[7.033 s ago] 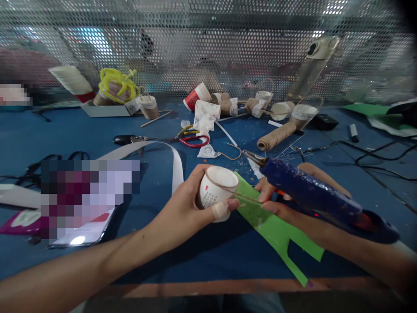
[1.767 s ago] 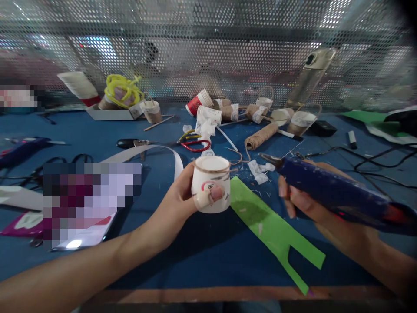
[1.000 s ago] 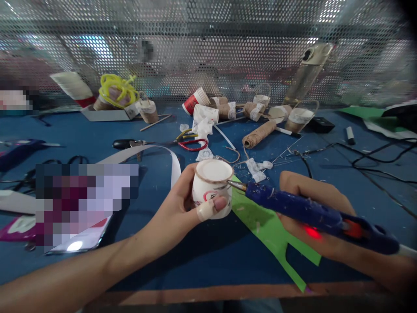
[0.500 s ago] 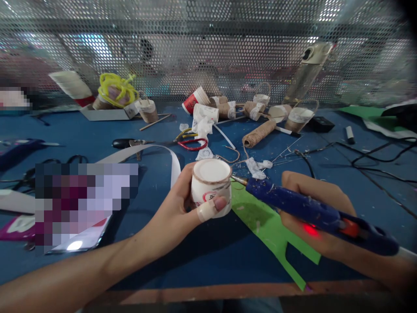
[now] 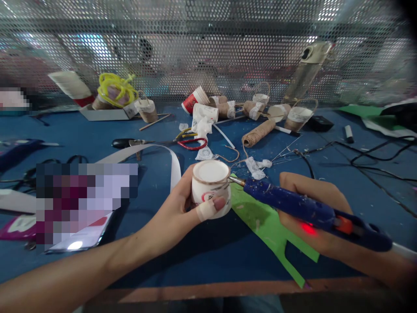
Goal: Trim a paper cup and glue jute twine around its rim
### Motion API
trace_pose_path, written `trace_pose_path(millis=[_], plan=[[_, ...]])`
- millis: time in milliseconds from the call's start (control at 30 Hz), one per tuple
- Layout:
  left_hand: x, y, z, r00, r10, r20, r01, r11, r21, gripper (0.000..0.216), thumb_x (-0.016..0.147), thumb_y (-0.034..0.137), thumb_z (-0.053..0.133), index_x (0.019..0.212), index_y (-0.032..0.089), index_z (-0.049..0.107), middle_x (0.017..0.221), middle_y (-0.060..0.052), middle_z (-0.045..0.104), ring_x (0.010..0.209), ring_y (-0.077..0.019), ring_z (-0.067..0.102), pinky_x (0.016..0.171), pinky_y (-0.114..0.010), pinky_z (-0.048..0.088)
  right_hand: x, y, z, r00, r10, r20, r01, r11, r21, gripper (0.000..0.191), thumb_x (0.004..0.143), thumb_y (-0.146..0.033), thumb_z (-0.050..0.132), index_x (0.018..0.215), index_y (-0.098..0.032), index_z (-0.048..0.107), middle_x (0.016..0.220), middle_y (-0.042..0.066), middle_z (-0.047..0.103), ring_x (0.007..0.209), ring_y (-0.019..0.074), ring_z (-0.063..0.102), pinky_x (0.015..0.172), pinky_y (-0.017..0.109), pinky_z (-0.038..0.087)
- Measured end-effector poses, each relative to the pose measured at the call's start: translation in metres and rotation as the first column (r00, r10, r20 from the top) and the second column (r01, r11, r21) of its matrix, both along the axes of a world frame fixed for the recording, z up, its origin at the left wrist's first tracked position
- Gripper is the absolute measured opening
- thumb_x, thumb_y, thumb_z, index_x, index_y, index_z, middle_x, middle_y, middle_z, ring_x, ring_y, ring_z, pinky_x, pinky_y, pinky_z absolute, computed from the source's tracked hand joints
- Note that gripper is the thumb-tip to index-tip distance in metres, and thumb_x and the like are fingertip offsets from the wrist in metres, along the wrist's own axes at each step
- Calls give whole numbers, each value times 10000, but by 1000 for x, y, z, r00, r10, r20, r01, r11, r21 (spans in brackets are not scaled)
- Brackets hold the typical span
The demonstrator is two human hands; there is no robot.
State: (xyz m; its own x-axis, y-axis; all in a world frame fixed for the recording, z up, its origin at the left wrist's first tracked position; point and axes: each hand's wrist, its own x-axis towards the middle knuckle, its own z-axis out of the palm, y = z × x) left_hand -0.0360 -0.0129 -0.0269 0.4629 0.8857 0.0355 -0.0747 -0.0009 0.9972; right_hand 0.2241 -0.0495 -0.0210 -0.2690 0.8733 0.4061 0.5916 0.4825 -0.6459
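Note:
My left hand [image 5: 182,206] is wrapped round a small white paper cup [image 5: 211,171], held upside down with its base upward; brown twine runs along the base rim. A bandage-like strip covers the thumb, which presses on the cup's printed side. In my right hand [image 5: 316,195] is a blue hot glue gun [image 5: 293,202], its red light lit. The metal nozzle points left, at the twine on the cup's rim; whether it touches is too fine to tell. Twine trails behind the cup toward a twine roll [image 5: 259,132]. Below lies a green sheet [image 5: 267,226].
Red-handled scissors [image 5: 193,143], lace scraps [image 5: 257,167] and several twine-wrapped cups [image 5: 296,119] lie farther back. A phone [image 5: 94,234] and a second glue gun [image 5: 22,150] are at left. Black cables [image 5: 368,161] cross the right side. A perforated metal screen [image 5: 208,52] stands behind.
The glue gun has shifted slightly left, its nozzle now closer in against the cup's rim. My left hand and the cup stay nearly in place.

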Motion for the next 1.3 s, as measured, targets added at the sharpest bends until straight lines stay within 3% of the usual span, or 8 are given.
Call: trace_pose_path(millis=[200,467,800,1067,1300], plan=[[-2,2,-2,999,-40,29,42,996,-79,426,860,313,785,1250,310,614,1181,-12,717,1126,-252,650,925,-292,533,0,-1,2,1000,20,-11,-20,1000,-5,330,766,-144,631,674,-236,328,594,-81,383,493,93,351,483,265,271],[-2,5,-6,994,-47,-96,42,997,-61,444,817,416,806,1184,247,622,1105,-49,708,1008,-262,646,869,-329,529,-3,-5,3,998,43,50,-43,999,-16,326,760,-148,626,684,-237,322,638,-73,368,549,101,344,513,265,254],[-4,2,-1,999,-36,-34,32,993,-117,438,870,404,775,1245,303,573,1126,-6,681,1043,-223,636,857,-281,532,0,-1,5,1000,-1,28,2,999,-32,341,754,-179,662,653,-234,341,563,-96,376,465,81,346,432,243,263],[-4,4,-6,997,-75,-2,74,995,-74,306,915,337,746,1192,296,622,1144,15,684,1084,-185,614,943,-251,490,-5,-5,1,1000,6,-15,-7,1000,-17,327,737,-183,644,653,-223,331,574,-96,371,475,73,330,454,248,253],[-3,5,-5,992,-113,60,117,990,-73,291,916,324,739,1195,305,659,1152,27,716,1085,-182,622,925,-234,495,-6,-5,2,999,-2,-49,2,1000,-14,308,741,-167,615,640,-217,329,567,-94,374,470,64,326,463,245,256]])
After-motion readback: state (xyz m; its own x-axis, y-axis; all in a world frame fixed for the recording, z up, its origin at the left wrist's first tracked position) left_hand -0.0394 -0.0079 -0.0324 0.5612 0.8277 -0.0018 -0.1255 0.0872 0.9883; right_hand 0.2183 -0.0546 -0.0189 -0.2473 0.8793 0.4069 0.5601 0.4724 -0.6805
